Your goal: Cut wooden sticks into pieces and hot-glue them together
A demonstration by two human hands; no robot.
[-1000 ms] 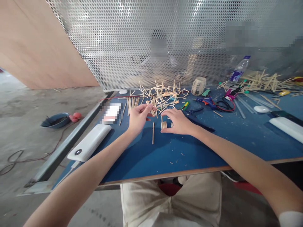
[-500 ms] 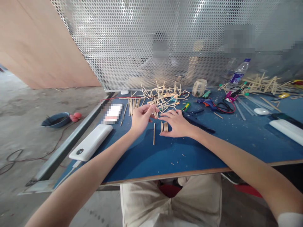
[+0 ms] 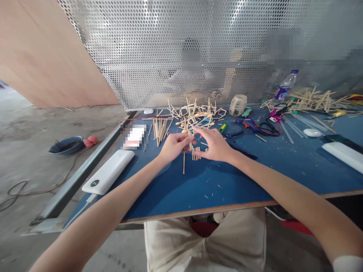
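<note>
My left hand [image 3: 173,146] and my right hand [image 3: 214,144] meet over a blue table [image 3: 241,177]. The left hand's fingers pinch a short wooden stick [image 3: 190,140] that stands nearly upright between the two hands. The right hand's fingers are spread, its fingertips by the same stick. Beneath them lies a small row of short sticks [image 3: 196,153] side by side. One longer stick [image 3: 184,163] lies alone just left of that row. Behind the hands stands a tangled frame of glued sticks [image 3: 195,113].
A bundle of loose sticks [image 3: 159,127] lies at the left, near a white power bank [image 3: 109,172]. A glue gun [image 3: 249,122], pliers [image 3: 232,133], a tape roll [image 3: 238,104], a water bottle [image 3: 283,87] and another stick pile [image 3: 312,99] are at the right. A perforated metal screen [image 3: 198,49] backs the table.
My left hand has dropped and moved right toward the row of short sticks, bringing its stick upright. The right hand has lifted its fingers to meet it.
</note>
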